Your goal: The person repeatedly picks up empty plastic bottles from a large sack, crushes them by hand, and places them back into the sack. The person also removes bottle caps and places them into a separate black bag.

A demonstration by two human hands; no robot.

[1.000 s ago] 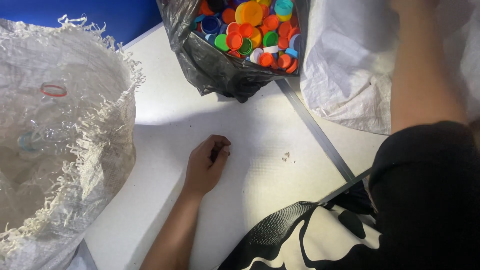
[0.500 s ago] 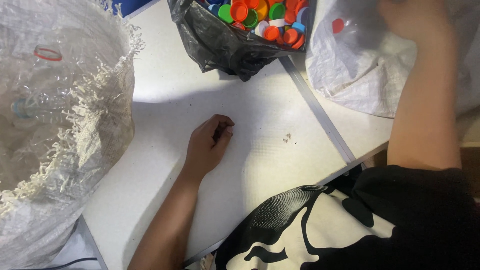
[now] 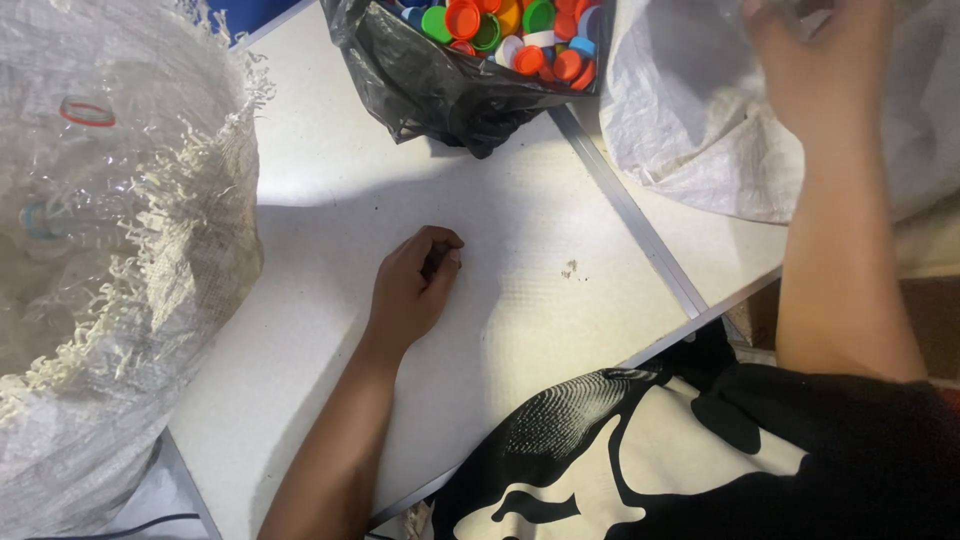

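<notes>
**Hands apart over a white worktable**

Hands sit well apart at this bench. The left hand (image 3: pixel 412 285) rests on the white flat tabletop (image 3: pixel 330 180), knuckles up, its fingers (image 3: pixel 440 245) curled loosely inward into a soft fist — whether anything small lies inside the curl I cannot tell. The forearm runs back toward the near edge of the table.

The right hand (image 3: pixel 825 60) is raised at the far right, blurred, hovering over the mouth of a white woven plastic sack (image 3: pixel 680 120) that lies slumped on the table's right part. Its fingers look spread and slightly bent, with nothing visibly pinched between them; the blur keeps me from saying more.

Between the two arms, at the far edge, stands a black plastic bag (image 3: pixel 440 95), open at the top and filled with round plastic bottle caps (image 3: pixel 500 25) in orange, green, blue, white and yellow. It lies just beside the white sack.

On the left, a big frayed translucent woven sack (image 3: pixel 110 300) bulges up — a red plastic ring (image 3: pixel 87 112) shows through near its top. A few crumbs (image 3: pixel 570 268) lie on the table right of the left hand.
</notes>
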